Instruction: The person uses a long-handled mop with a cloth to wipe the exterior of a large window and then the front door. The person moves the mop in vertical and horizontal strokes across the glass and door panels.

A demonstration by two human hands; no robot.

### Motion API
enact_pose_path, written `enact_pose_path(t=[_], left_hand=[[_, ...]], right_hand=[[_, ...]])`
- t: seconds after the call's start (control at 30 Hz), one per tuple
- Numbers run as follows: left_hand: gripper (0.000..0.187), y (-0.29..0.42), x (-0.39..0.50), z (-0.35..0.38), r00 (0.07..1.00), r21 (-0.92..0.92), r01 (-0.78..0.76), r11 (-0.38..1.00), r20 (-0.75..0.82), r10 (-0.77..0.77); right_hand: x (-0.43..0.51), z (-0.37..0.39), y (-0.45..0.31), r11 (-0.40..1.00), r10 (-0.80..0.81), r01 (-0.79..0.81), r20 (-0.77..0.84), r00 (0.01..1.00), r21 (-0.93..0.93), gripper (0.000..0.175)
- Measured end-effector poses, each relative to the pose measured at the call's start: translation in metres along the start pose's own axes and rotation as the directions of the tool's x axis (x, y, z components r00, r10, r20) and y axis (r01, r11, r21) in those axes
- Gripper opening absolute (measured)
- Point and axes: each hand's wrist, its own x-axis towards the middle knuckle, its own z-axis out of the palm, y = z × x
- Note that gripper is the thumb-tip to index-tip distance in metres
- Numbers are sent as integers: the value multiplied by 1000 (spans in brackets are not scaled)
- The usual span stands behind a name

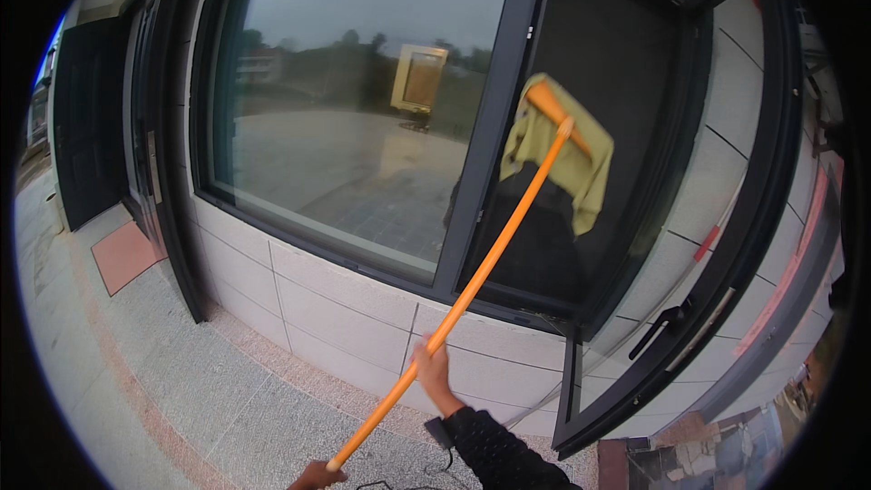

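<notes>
An orange pole (500, 245) with a crosspiece head runs from the bottom of the view up to the right. My right hand (433, 367) grips it at mid-length, and my left hand (320, 475) holds its lower end at the bottom edge. Over the head hangs a yellow-green cloth (585, 170), in front of the dark screen (612, 47) of the right window section. From this single view I cannot tell whether the cloth touches the screen. Left of it is a large fixed glass pane (326, 150) with reflections.
An open window sash (735, 299) with a black handle (656, 332) swings out at right. Pale wall tiles (340, 292) lie below the window. A dark door (92, 122) and a pink mat (128, 256) are at left. Dark cords (381, 485) lie on the ground at the bottom.
</notes>
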Motion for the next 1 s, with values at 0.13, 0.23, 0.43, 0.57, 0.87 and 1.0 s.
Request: enact_pose_path(t=[0.13, 0.23, 0.43, 0.57, 0.87, 1.0], left_hand=[[40, -71, -50, 9, 972, -21, 200, 980, 128, -196], [40, -101, -81, 7, 948, 13, 283, 959, 149, -282], [36, -98, -101, 16, 947, -27, 306, 952, 113, -302], [34, -69, -82, 22, 980, -125, 188, 974, 86, -178], [24, 130, 49, 61, 992, -176, -1, 984, 121, 23], [32, 268, 83, 85, 914, -380, -124, 917, 317, 255]], right_hand=[[-80, -20, 55, 974, 162, -146, 80, 984, -173, 31], [-120, -32, 64, 944, 331, -313, 257, 908, -109, 31], [-138, -44, 55, 929, 368, -354, 368, 854, -108, 32], [-106, -51, 40, 953, 302, -285, 284, 910, -100, 39], [103, -78, -89, 990, -87, 98, 109, 990, -98, 25], [188, -110, -196, 972, -233, 234, 59, 971, -6, 21]])
